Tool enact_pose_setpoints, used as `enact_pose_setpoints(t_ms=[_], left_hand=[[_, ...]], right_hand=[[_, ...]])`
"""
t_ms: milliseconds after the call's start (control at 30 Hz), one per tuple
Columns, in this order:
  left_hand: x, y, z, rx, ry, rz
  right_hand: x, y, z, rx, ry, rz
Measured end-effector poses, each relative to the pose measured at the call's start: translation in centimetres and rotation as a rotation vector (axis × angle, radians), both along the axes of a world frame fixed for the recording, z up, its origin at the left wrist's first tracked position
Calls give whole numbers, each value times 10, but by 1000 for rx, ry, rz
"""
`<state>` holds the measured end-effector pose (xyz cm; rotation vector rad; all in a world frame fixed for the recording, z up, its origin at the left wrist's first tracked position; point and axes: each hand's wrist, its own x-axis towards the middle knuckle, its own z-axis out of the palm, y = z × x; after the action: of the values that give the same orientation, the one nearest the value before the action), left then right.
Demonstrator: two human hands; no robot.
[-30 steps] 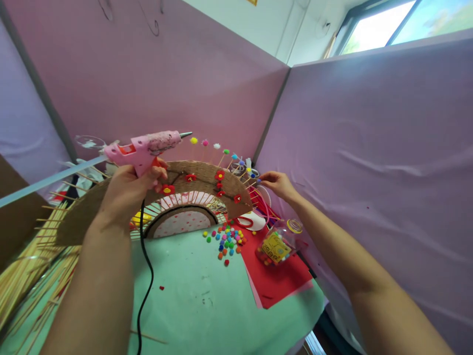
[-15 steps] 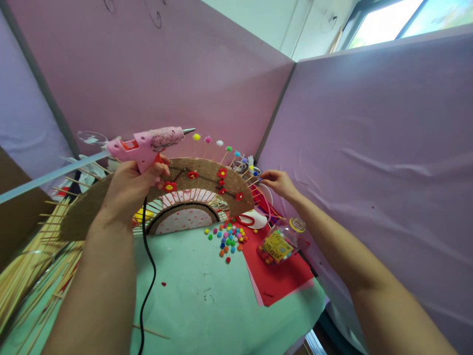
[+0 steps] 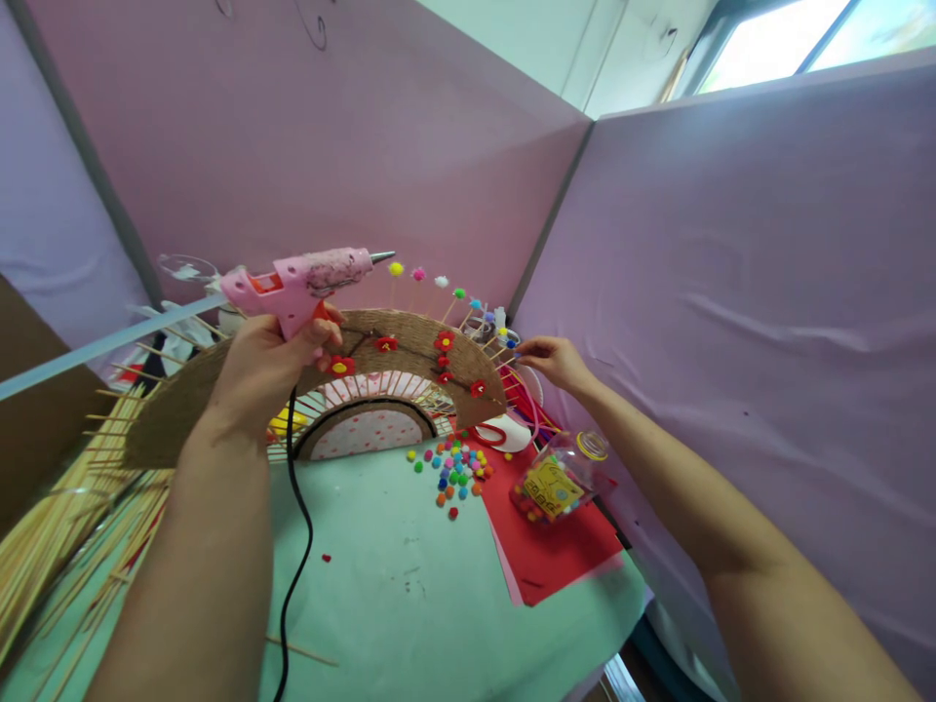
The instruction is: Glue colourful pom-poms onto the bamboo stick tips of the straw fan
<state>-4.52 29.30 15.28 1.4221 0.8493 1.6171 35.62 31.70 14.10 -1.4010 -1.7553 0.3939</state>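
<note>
My left hand [image 3: 274,356] is wrapped round the handle of a pink hot glue gun [image 3: 329,271], its metal nozzle pointing right and a long glue stick [image 3: 109,346] sticking out behind. Below it stands a fan-shaped craft [image 3: 409,327] wound in brown cord, with red flowers [image 3: 443,340] and thin sticks round its rim. Coloured pom-poms [image 3: 442,282] cap several sticks on the right half. At the fan's right end, my right hand [image 3: 560,363] pinches what looks like a small blue pom-pom [image 3: 518,355] by a stick tip; the fingers partly hide it.
Loose pom-poms [image 3: 457,475] lie on the green tablecloth [image 3: 372,585]. A clear jar [image 3: 552,487] lies tilted on red sheets [image 3: 548,565], near red-handled scissors [image 3: 489,433]. Bamboo sticks [image 3: 65,546] are heaped at left. The gun's black cord [image 3: 296,575] runs down the table; partition walls stand behind.
The whole view has shifted slightly, so things sit a little further right. Both hands keep nearly the same place and grip.
</note>
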Motion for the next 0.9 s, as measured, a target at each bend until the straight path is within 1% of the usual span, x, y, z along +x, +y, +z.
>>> enact_pose_setpoints(t_ms=[100, 300, 500, 600, 800, 900], left_hand=[[-1, 1, 0, 6, -5, -12], [0, 1, 1, 1, -13, -19], [3, -4, 4, -25, -12, -38], [3, -4, 4, -51, -15, -32], [2, -2, 3, -39, -24, -26], [3, -2, 3, -53, -49, -40]], right_hand=[[3, 3, 0, -8, -58, -9], [6, 9, 2, -14, -159, 37], [6, 11, 3, 10, -279, 15], [4, 12, 8, -29, -362, 26], [-9, 7, 22, -127, -585, 6], [-12, 6, 24, -166, -632, -6]])
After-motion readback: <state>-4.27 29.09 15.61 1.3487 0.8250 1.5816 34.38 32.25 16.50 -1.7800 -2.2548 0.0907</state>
